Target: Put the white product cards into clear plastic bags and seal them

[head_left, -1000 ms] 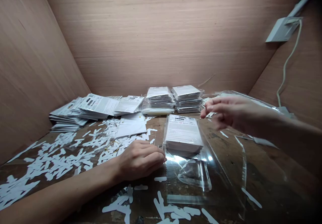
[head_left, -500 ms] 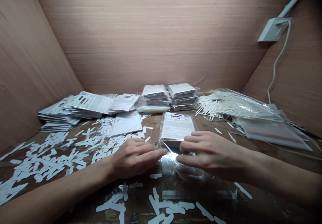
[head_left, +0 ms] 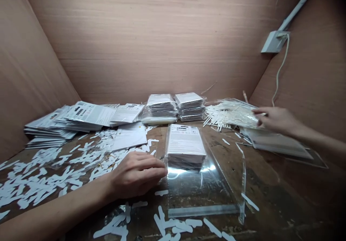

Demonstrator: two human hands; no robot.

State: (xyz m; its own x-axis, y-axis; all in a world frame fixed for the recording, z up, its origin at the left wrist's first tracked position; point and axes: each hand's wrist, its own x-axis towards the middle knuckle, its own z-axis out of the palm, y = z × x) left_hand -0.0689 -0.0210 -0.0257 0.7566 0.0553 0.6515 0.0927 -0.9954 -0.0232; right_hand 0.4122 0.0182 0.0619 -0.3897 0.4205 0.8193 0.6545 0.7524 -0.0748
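**Q:** How are the hands held?

**A:** The left hand is laid on the table with the fingers loosely extended. Nothing is grasped by it, and its fingertips are placed just beside a clear plastic bag. The right hand is held partly curled at the right, with its fingertips at a clear bag of white sticks. Whether that bag is gripped cannot be told.

**Q:** Where is the bagged item?

**A:** The clear plastic bag is laid flat in the middle of a worn wooden table. A stack of white printed cards is enclosed at its far end.

**Q:** What is placed around it?

**A:** White paper scraps are scattered to the left and near. Fanned cards are spread at the far left, and wrapped packets are stacked at the far edge.

**Q:** Can any writing be read?

**A:** Lines of print are seen on the top card, but they are too small to read. No brand can be made out.
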